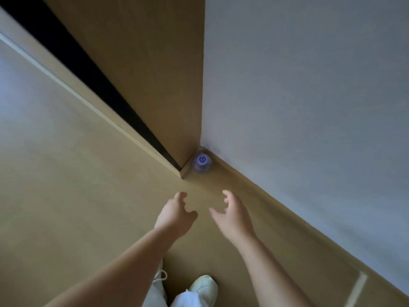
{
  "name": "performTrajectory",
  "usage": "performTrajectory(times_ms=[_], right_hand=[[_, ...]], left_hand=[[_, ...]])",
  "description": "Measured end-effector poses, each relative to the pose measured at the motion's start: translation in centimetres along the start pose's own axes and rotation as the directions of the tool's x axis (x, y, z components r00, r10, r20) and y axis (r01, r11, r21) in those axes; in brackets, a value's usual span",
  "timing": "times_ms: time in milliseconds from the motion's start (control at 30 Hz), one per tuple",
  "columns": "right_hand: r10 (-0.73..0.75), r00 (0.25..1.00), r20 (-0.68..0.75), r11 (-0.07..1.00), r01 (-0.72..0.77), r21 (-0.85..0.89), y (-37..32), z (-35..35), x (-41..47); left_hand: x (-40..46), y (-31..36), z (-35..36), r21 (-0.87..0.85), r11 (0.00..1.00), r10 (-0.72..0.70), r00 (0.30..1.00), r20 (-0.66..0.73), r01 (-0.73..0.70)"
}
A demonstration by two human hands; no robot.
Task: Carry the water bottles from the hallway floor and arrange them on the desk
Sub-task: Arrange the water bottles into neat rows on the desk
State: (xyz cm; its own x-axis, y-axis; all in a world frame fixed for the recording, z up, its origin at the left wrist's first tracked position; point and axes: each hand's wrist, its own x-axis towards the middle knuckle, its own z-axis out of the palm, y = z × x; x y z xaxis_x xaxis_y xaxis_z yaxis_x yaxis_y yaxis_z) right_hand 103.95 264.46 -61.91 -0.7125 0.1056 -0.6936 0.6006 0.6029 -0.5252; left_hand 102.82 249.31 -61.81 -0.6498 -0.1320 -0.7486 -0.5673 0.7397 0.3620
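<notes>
Above the floor, left hand point(174, 214) and right hand point(235, 214) spread, empty.

Both your bare forearms reach forward and down from the lower edge of the view, running roughly side by side. Your left hand point(174, 214) is held palm inward, fingers loosely curled, thumb spread toward the other hand; nothing in it. Your right hand point(234, 212) mirrors it: fingers relaxed and slightly bent, thumb out to the left, holding nothing. The two hands are near but apart.
</notes>
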Motion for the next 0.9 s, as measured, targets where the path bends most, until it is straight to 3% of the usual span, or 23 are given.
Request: performTrajectory(times_ms=[233, 433, 533, 633, 733, 800, 900], right_hand=[[-0.019, 0.999, -0.033, 0.999, 0.017, -0.042, 2.8, 3.7, 12.8], [-0.28, 0.944, -0.175, 0.959, 0.266, -0.098, 1.3, 6.7, 17.7], [-0.406, 0.865, -0.294, 0.912, 0.403, -0.072, 0.7, 8.3, 19.7], [-0.333, 0.908, -0.255, 0.935, 0.353, 0.035, 0.5, 9.6, 20.4], [-0.258, 0.942, -0.212, 0.964, 0.265, 0.003, 1.5, 10.2, 19.3], [-0.258, 0.941, -0.219, 0.963, 0.27, 0.024, 1.7, 9.8, 17.2], [-0.277, 0.953, -0.121, 0.956, 0.287, 0.066, 1.8, 8.1, 12.8]], left_hand=[[8.4, -1.8, 4.0, -0.016, 1.0, 0.024, 0.999, -0.04, -0.025], [10.1, -4.1, 4.6, 0.023, 1.0, -0.007, 1.0, 0.011, 0.006], [9.8, -4.7, 4.4, 0.037, 0.999, 0.001, 1.0, 0.032, -0.002], [9.5, -4.3, 3.5, 0.055, 0.998, 0.022, 0.999, 0.041, -0.024], [8.6, -3.6, 2.6, 0.095, 0.993, 0.063, 0.997, 0.043, -0.067], [7.5, -3.1, 1.9, 0.107, 0.99, 0.09, 0.995, 0.032, -0.093], [4.8, -1.8, 0.8, 0.095, 0.989, 0.113, 0.993, 0.03, -0.116]])
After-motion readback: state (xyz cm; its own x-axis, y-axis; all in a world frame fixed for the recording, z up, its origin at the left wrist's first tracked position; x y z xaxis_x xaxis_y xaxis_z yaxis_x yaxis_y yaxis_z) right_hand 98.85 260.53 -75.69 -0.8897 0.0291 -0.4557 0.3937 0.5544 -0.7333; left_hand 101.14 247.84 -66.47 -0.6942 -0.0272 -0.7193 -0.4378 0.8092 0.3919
